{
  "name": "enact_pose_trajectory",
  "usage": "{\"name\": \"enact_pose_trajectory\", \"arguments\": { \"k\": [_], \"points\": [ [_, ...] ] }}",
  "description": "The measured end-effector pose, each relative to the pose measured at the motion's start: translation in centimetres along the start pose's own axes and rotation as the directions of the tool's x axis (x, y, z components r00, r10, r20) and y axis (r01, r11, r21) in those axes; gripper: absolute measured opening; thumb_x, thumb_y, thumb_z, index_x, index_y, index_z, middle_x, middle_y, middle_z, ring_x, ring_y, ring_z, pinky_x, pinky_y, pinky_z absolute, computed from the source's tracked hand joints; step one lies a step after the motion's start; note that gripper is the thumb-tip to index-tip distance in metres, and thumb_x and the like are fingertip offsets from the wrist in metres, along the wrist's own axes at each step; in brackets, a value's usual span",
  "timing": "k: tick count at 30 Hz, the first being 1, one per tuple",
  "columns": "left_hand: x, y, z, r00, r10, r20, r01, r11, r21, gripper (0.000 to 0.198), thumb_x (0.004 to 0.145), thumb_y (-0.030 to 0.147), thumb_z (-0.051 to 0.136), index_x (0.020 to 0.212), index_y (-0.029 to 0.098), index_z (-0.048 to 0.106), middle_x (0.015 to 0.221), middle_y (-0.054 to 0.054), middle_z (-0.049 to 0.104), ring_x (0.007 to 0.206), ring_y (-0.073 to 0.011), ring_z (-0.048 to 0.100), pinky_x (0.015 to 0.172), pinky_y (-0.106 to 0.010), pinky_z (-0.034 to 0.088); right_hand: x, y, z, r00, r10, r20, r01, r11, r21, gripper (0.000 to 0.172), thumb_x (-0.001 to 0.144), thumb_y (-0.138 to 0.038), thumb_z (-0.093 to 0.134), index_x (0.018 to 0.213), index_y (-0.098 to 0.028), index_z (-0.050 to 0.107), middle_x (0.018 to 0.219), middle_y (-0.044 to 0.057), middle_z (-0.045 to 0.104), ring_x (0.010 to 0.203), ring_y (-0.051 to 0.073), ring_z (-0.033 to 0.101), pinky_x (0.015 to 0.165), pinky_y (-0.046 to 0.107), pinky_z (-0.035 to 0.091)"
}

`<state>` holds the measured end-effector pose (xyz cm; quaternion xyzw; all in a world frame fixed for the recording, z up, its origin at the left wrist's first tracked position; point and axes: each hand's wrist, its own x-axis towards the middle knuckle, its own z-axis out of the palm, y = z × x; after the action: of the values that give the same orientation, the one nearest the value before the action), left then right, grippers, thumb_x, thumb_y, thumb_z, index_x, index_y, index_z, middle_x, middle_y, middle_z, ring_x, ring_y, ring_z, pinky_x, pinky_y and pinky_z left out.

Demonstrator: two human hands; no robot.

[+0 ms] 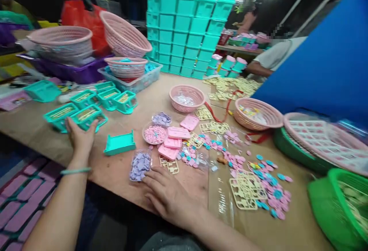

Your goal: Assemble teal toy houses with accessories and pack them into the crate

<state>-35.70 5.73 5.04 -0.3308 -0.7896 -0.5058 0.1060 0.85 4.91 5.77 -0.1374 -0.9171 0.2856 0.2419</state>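
Note:
At the left, my left hand (81, 138) touches the near side of a teal box (89, 116) with pale strips inside, thumb and fingers spread around its edge. Similar teal boxes (61, 115) stand beside and behind it. My right hand (165, 193) rests at the near edge of a clear tray of purple pieces (140, 165), its fingers partly bent; what they hold, if anything, is hidden. Between the hands sits an open teal tray (120, 143). Pink flat parts (172, 142) lie beyond my right hand, next to a bowl of small pink pieces (154, 134).
Stacked teal boxes (184, 25) rise at the back. Pink baskets (186, 97) and a green basket (336, 205) stand around the table. Pink and blue discs (273, 189) and cream frames (247, 191) lie at right. A person's arm (260, 68) shows behind a blue panel (322, 59).

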Motion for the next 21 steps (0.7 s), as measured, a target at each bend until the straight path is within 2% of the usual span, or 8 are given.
{"name": "enact_pose_trajectory", "arguments": {
  "k": [3, 6, 8, 11, 14, 17, 19, 21],
  "points": [
    [-5.4, 5.5, 0.8, 0.975, 0.220, 0.023, -0.221, 0.974, 0.048, 0.086, 0.077, 0.034, 0.080, 0.147, 0.001, 0.042, 0.154, -0.024, 0.047, 0.147, -0.0379, 0.038, 0.122, -0.054, 0.029, -1.7, 1.1, -1.0, 0.997, 0.005, -0.076, -0.011, 0.997, -0.072, 0.027, 0.100, -0.018, 0.046, 0.122, -0.016, 0.062, 0.115, 0.010, 0.073, 0.113, 0.021, 0.062, 0.106, 0.040, 0.051],
    [-12.6, 11.6, 1.6, 0.880, 0.435, 0.190, -0.391, 0.891, -0.230, 0.064, 0.082, 0.028, 0.075, 0.142, 0.017, 0.054, 0.147, -0.013, 0.058, 0.140, -0.0321, 0.049, 0.121, -0.051, 0.034, -4.1, 2.4, -2.1, 0.994, 0.037, -0.107, -0.055, 0.984, -0.169, 0.023, 0.102, -0.019, 0.043, 0.108, -0.016, 0.065, 0.099, 0.009, 0.074, 0.096, 0.019, 0.064, 0.094, 0.037, 0.055],
    [-16.6, 14.6, 2.4, 0.807, 0.450, 0.383, -0.273, 0.859, -0.433, 0.056, 0.080, 0.026, 0.076, 0.135, 0.025, 0.062, 0.142, -0.009, 0.063, 0.137, -0.0320, 0.053, 0.122, -0.051, 0.033, -5.9, 3.4, -3.0, 0.986, 0.081, -0.146, -0.113, 0.967, -0.227, 0.022, 0.101, -0.020, 0.044, 0.102, -0.017, 0.066, 0.093, 0.008, 0.072, 0.090, 0.020, 0.063, 0.088, 0.037, 0.056],
    [-20.4, 17.3, 4.0, 0.665, 0.405, 0.628, 0.000, 0.841, -0.541, 0.045, 0.078, 0.025, 0.077, 0.123, 0.029, 0.071, 0.132, -0.008, 0.070, 0.133, -0.0348, 0.057, 0.121, -0.055, 0.036, -8.8, 4.6, -4.4, 0.943, 0.158, -0.294, -0.239, 0.934, -0.266, 0.019, 0.099, -0.018, 0.047, 0.100, -0.018, 0.066, 0.093, 0.008, 0.071, 0.092, 0.022, 0.063, 0.086, 0.041, 0.056],
    [-22.0, 18.9, 5.0, 0.554, 0.433, 0.711, 0.070, 0.827, -0.558, 0.041, 0.083, 0.025, 0.072, 0.123, 0.029, 0.072, 0.129, -0.011, 0.071, 0.128, -0.0353, 0.062, 0.114, -0.057, 0.045, -11.0, 5.7, -5.6, 0.886, 0.193, -0.422, -0.319, 0.914, -0.251, 0.025, 0.097, -0.012, 0.046, 0.112, -0.021, 0.065, 0.103, 0.009, 0.072, 0.097, 0.023, 0.065, 0.083, 0.040, 0.059],
    [-22.4, 20.0, 5.4, 0.485, 0.588, 0.647, -0.075, 0.766, -0.639, 0.045, 0.089, 0.024, 0.064, 0.133, 0.026, 0.064, 0.132, -0.013, 0.070, 0.125, -0.0310, 0.064, 0.109, -0.051, 0.051, -11.8, 7.5, -6.0, 0.869, 0.092, -0.486, -0.257, 0.924, -0.284, 0.028, 0.096, -0.014, 0.050, 0.118, -0.024, 0.064, 0.102, 0.008, 0.072, 0.093, 0.023, 0.069, 0.078, 0.037, 0.061],
    [-21.8, 20.0, 5.9, 0.475, 0.663, 0.578, -0.201, 0.721, -0.663, 0.048, 0.090, 0.025, 0.062, 0.139, 0.023, 0.059, 0.133, -0.015, 0.069, 0.126, -0.0290, 0.064, 0.109, -0.048, 0.051, -11.3, 8.8, -5.8, 0.868, -0.019, -0.496, -0.167, 0.930, -0.328, 0.027, 0.095, -0.016, 0.052, 0.117, -0.025, 0.065, 0.100, 0.008, 0.073, 0.089, 0.024, 0.072, 0.075, 0.036, 0.062],
    [-19.8, 19.2, 6.3, 0.530, 0.650, 0.544, -0.284, 0.741, -0.609, 0.049, 0.090, 0.027, 0.063, 0.139, 0.022, 0.058, 0.133, -0.015, 0.068, 0.127, -0.0292, 0.063, 0.110, -0.049, 0.051, -10.6, 9.7, -5.2, 0.879, -0.112, -0.463, -0.069, 0.931, -0.357, 0.027, 0.095, -0.017, 0.053, 0.117, -0.024, 0.065, 0.099, 0.008, 0.075, 0.088, 0.024, 0.073, 0.072, 0.035, 0.062]
  ]
}}
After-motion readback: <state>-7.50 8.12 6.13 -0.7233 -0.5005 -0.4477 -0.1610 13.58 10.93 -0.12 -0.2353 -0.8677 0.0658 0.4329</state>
